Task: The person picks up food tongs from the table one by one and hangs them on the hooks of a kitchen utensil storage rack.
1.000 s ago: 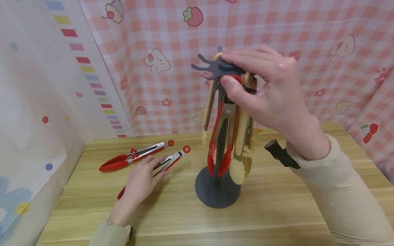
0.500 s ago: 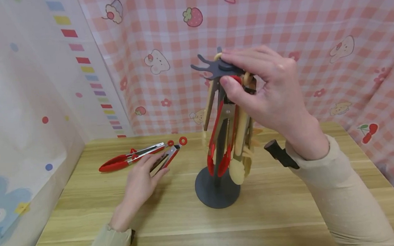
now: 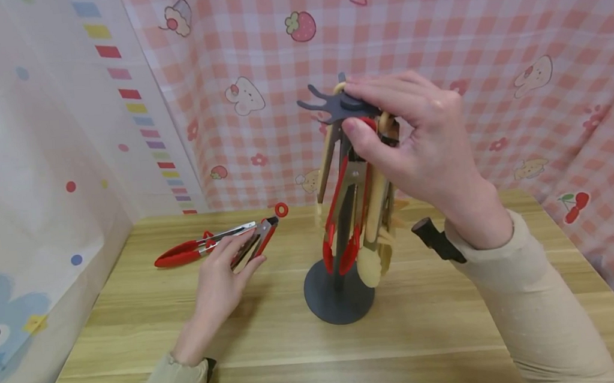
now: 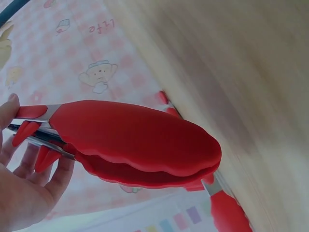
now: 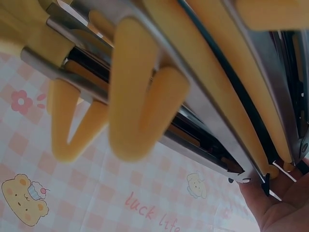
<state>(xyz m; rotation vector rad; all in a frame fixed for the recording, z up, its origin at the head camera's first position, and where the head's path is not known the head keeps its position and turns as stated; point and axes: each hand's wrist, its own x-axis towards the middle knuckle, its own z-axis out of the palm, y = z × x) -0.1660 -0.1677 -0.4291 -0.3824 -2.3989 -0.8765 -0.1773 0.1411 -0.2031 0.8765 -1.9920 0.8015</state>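
My left hand (image 3: pixel 221 282) grips a pair of tongs (image 3: pixel 263 240) with steel arms and red trim, its red ring pointing away from me. In the left wrist view the scalloped red heads of these tongs (image 4: pixel 140 137) lie close together. My right hand (image 3: pixel 432 133) holds the top of a dark grey utensil stand (image 3: pixel 340 306), thumb at the front, fingers over the hooks. Another pair of red tongs (image 3: pixel 350 254) hangs from the stand, beside yellow tongs (image 3: pixel 376 210). Close up in the right wrist view are the yellow tongs' V-shaped pieces (image 5: pixel 128 92).
A further pair of red tongs (image 3: pixel 179 254) lies on the wooden table (image 3: pixel 406 352), just behind my left hand. Pink checked cloth (image 3: pixel 263 44) hangs behind the table, and a white patterned cloth (image 3: pixel 27 147) hangs at the left.
My left hand has raised the tongs and tilted them, their ring end moving up and away from me. The right hand and the stand have stayed in place.
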